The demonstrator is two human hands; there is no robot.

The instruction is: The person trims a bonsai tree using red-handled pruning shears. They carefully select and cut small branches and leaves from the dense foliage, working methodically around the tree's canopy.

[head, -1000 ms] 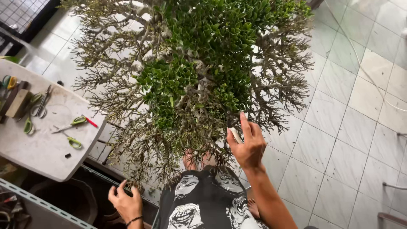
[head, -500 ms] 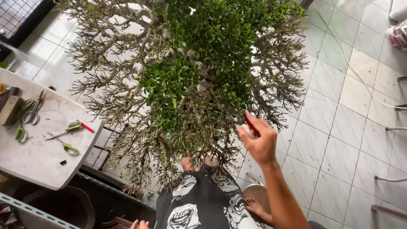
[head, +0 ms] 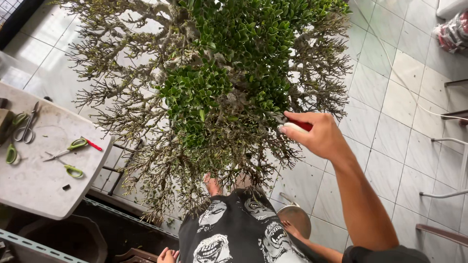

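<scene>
Right hand (head: pixel 319 136) raised against the lower right edge of the bonsai tree (head: pixel 219 83), fingers curled tight around a red-handled cutting tool (head: pixel 297 125), its working end lost among the twigs. Left hand (head: pixel 168 255) barely in view at the bottom edge, well below the tree; whether spread or closed, cannot tell. Tree at centre, seen from above: dense green leaves in the middle, a wide fringe of bare grey twigs all round. Left of the tree, a pale round table (head: pixel 34 180) with green-handled scissors (head: pixel 68 151) and grey metal shears (head: pixel 27 127). Below the tree, dark patterned shorts (head: pixel 234 234) and bare feet on tiled floor (head: pixel 390 122).

Likely brittle, those thin outer twigs: easy to snap under a sideways push, so best touched lightly near a fork or steadied at a thicker branch. Leaves soft and yielding. Tool probably light and rigid, gripped best well along the handles.
</scene>
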